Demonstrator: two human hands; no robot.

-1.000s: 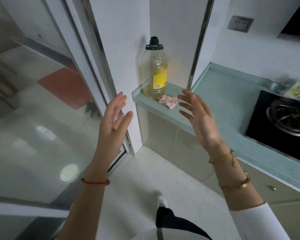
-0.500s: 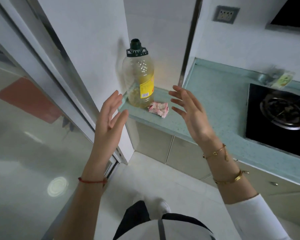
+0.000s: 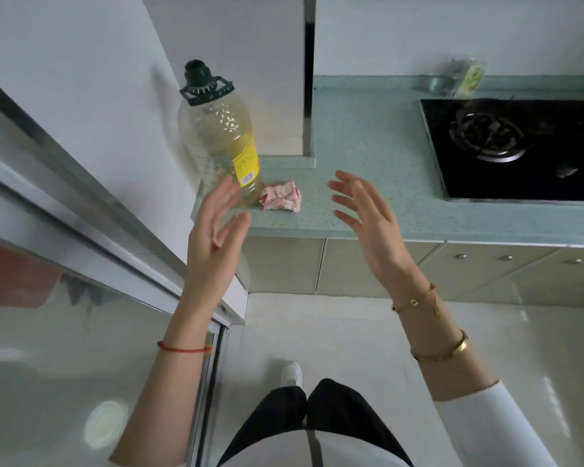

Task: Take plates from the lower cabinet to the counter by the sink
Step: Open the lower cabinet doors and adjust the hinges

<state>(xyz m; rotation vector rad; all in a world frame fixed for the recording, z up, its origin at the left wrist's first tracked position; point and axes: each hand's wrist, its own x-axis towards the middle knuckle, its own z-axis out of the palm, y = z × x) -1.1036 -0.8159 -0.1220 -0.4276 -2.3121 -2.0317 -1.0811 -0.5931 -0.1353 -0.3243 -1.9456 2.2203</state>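
I've got the left hand (image 3: 213,237) and right hand (image 3: 368,224) both raised, palms facing, fingers loose and spread, holding nothing, lower cabinet doors (image 3: 358,264) closed beyond and below them under the counter (image 3: 368,146), oil bottle (image 3: 223,139) past the left fingertips, crumpled cloth (image 3: 281,196) between the hands, can't tell where the plates are.

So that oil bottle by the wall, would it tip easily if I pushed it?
Probably tippy: the oil bottle is tall, narrow, and near the edge of the counter. It looks mostly empty, so likely light and easy to slide. Clear plastic should flex, not shatter.
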